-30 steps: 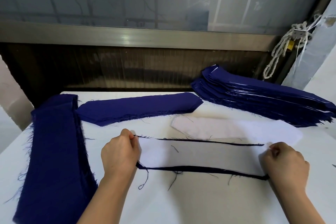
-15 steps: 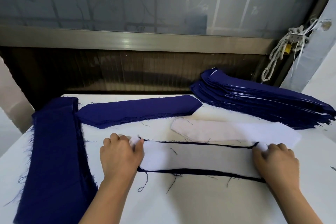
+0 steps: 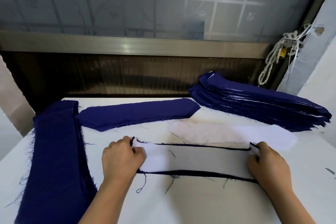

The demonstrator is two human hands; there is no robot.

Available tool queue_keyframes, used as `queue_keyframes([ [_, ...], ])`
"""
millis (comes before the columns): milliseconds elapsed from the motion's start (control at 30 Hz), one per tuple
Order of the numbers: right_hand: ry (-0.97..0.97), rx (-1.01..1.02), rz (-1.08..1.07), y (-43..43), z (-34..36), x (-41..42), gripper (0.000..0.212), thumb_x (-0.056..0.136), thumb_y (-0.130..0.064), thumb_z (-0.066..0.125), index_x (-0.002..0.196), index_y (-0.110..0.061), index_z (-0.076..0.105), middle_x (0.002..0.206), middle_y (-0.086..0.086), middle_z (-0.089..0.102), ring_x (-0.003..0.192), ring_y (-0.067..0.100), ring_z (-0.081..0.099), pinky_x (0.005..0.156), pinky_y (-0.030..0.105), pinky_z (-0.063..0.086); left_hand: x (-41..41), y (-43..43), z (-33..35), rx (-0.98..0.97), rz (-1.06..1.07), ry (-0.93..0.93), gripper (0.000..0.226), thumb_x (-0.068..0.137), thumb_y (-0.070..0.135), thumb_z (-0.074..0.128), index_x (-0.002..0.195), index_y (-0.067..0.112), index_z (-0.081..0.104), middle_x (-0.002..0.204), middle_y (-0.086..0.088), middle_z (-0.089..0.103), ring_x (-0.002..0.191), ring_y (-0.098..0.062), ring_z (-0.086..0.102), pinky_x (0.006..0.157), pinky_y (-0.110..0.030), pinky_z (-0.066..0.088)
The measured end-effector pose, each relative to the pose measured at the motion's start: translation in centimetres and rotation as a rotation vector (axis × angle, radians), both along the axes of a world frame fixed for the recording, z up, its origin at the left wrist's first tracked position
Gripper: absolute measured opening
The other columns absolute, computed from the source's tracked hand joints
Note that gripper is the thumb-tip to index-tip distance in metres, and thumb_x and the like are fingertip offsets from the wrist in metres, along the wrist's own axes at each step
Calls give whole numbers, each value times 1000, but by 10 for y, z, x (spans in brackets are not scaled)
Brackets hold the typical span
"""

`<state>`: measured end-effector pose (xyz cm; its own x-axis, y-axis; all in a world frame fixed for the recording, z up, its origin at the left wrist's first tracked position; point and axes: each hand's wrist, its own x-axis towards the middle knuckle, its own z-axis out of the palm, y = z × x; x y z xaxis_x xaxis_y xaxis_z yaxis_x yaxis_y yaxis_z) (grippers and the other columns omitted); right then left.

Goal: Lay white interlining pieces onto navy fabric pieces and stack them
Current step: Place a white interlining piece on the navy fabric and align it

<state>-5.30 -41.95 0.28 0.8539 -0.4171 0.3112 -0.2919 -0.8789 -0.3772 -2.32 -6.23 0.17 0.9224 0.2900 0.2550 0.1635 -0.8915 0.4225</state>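
A white interlining piece (image 3: 196,158) lies on a navy fabric piece (image 3: 200,173), whose dark edges show along the near and far sides. My left hand (image 3: 121,158) pinches the left end of this pair, and the navy corner there is turned up. At the other end my right hand (image 3: 267,163) pinches the right end, with its navy corner lifted too. More white interlining (image 3: 227,132) lies just behind. A pile of navy pieces (image 3: 138,114) sits further back.
A long navy stack (image 3: 54,160) runs along the table's left side. A tall stack of navy pieces with white layers (image 3: 263,107) sits at the back right. The white table (image 3: 181,205) ends at a dark wall under a window. A knotted rope (image 3: 272,60) hangs at right.
Both hands went from lying flat on the ends of the pair to pinching them; the navy corners at both ends now stand up.
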Motion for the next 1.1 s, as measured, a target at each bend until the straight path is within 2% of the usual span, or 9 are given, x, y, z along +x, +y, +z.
queue_keyframes([
  [100, 3, -6, -33, 1, 0, 0, 12, 77, -4, 55, 87, -8, 51, 77, 12, 61, 69, 36, 52, 60, 38, 44, 3, 0, -4, -54, 13, -34, 8, 80, 17, 59, 82, 12, 54, 71, 5, 49, 71, -24, 46, 68, -34, 33],
  [233, -16, -24, -68, -1, -2, 1, 24, 75, -2, 58, 99, -3, 56, 87, 17, 63, 76, 38, 53, 63, 39, 42, 6, 3, -3, 31, 92, -9, 28, 80, 24, 62, 105, 13, 56, 100, -3, 56, 92, -26, 47, 82, -36, 35],
  [367, -41, -66, -103, -3, -5, 2, 32, 72, -2, 63, 103, 1, 59, 92, 21, 64, 85, 41, 53, 70, 44, 41, 35, 24, 13, 227, 168, 52, 38, 83, 34, 61, 112, 11, 56, 113, -11, 56, 107, -33, 50, 88, -41, 38],
  [533, -27, -90, -123, -6, -7, 5, 27, 72, -4, 63, 99, -1, 57, 91, 18, 61, 88, 39, 50, 73, 43, 34, 93, 87, 40, 242, 267, 115, 49, 94, 43, 56, 123, 4, 58, 128, -20, 54, 119, -39, 48, 96, -47, 40],
  [667, -34, -92, -115, -8, -10, 7, 25, 71, -3, 63, 94, -2, 56, 87, 17, 59, 85, 38, 50, 71, 42, 34, 115, 119, 39, 146, 290, 220, 42, 95, 45, 59, 119, 10, 65, 123, -18, 58, 116, -39, 52, 89, -45, 45],
  [833, -44, -85, -101, -8, -9, 9, 22, 70, -2, 64, 91, -2, 56, 84, 18, 59, 82, 39, 49, 69, 43, 36, 124, 121, 37, -67, 301, 233, 28, 96, 29, 62, 106, 3, 67, 96, -17, 66, 90, -35, 61, 69, -39, 47],
  [900, -45, -81, -96, -8, -10, 8, 23, 70, -1, 64, 91, -1, 56, 84, 18, 58, 83, 39, 49, 70, 44, 37, 125, 118, 39, 52, 282, 245, 27, 96, 30, 60, 104, 4, 67, 98, -16, 65, 96, -35, 58, 75, -39, 48],
  [1000, -37, -82, -90, -9, -9, 8, 24, 71, -2, 64, 93, -1, 57, 85, 19, 59, 83, 39, 49, 71, 44, 38, 125, 113, 37, 264, 166, 249, 24, 92, 33, 59, 101, 16, 73, 120, -9, 56, 116, -33, 45, 91, -41, 41],
  [1100, -22, -76, -92, -7, -8, 8, 25, 72, -3, 65, 97, 0, 59, 88, 20, 60, 85, 40, 50, 72, 45, 39, 127, 112, 30, 159, 45, 202, 18, 86, 30, 64, 73, 25, 76, 112, 6, 53, 117, -30, 45, 96, -42, 38],
])
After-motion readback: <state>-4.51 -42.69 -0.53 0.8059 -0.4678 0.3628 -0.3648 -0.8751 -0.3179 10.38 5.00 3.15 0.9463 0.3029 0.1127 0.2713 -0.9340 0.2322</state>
